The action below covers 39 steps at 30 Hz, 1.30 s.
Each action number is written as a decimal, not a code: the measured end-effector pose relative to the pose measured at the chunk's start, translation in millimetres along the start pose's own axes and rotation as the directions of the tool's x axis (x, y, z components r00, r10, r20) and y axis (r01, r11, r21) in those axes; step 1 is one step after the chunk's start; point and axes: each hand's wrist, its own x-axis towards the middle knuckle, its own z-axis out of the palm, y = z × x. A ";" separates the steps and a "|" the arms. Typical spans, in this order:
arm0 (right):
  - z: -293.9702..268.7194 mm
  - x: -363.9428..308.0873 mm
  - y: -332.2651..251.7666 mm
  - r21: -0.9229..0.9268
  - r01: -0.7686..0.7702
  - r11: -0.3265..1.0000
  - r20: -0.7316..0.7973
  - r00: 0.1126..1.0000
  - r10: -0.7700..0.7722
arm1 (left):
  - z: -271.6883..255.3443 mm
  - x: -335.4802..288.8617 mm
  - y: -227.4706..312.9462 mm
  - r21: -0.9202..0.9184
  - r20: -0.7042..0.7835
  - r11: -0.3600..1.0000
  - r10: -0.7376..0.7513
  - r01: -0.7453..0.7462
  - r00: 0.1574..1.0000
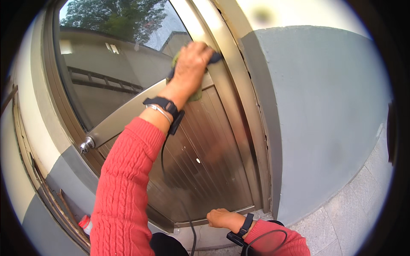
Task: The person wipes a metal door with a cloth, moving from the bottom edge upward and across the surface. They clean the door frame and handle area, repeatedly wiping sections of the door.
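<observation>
My left hand (pixel 193 63) is closed on a cloth (pixel 214 57), dark blue and olive green, with its edges sticking out around my fingers. It presses the cloth to the right side of a brown metal door (pixel 209 141), near the lower right corner of the glass pane (pixel 115 47). The hand is slightly blurred. Low in front of the door, my right hand (pixel 223 218) is curled into a loose fist, and nothing shows in it. Both wrists wear black straps with cables, and a bracelet circles my left wrist.
A round silver knob (pixel 87 144) juts from the door's left side. On the right stands a grey and cream wall (pixel 324 106). Thin wooden sticks (pixel 55 205) lean at the lower left, beside a red-capped bottle (pixel 85 222). Grey paving (pixel 329 222) lies at the lower right.
</observation>
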 end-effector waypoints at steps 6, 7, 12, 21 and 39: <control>2.4 14.4 -4.8 0.002 -0.006 1.000 -0.010 1.000 0.006 | -0.9 62.5 -63.6 0.112 -0.357 0.979 -0.122 0.172 0.926; 1.6 16.3 -4.9 0.002 0.035 0.999 -0.030 0.999 -0.035 | -1.0 66.4 -68.4 0.153 -0.292 0.978 -0.091 0.140 0.952; 6.3 13.9 -1.4 0.021 0.091 0.996 -0.019 0.996 -0.090 | -4.2 71.8 -75.6 0.239 -0.222 0.970 0.101 -0.046 0.970; 14.2 12.0 8.2 -0.001 0.124 0.992 -0.095 0.988 -0.123 | -10.0 92.3 -75.8 0.008 -0.181 0.963 -0.265 0.271 0.947; 8.6 10.8 10.5 -0.008 0.037 0.999 -0.137 0.990 -0.037 | -1.6 95.2 -71.4 0.108 -0.329 0.927 -0.307 0.359 0.893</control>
